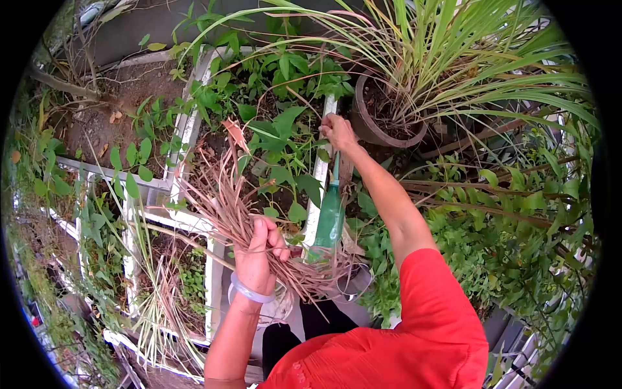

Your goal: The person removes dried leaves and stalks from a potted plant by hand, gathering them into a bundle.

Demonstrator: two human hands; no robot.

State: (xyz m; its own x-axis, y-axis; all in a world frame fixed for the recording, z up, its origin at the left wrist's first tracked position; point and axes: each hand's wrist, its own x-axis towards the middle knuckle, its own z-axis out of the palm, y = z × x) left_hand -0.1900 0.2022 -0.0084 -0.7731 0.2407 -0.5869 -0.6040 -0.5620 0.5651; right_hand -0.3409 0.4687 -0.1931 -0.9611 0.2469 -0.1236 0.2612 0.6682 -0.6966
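My left hand (258,254), with a pale bangle at the wrist, is closed round a thick bundle of dry brown leaves (223,211). The leaf ends stick out on both sides of the fist. My right hand (338,133) reaches forward to the white planter rim (321,170), left of a round pot (369,126) of long green grass (427,65). Its fingers are curled together, and what they hold, if anything, is hidden. Just below it a green plastic bottle (329,217) leans along the rim, its narrow neck pointing toward the hand.
Leafy green plants (282,129) fill the middle planter. Bare soil (107,139) shows in the bed at the upper left. Cut grass stalks (162,311) lie at the lower left. Dense foliage (453,233) crowds the right side. A clear plastic container (355,280) stands near my legs.
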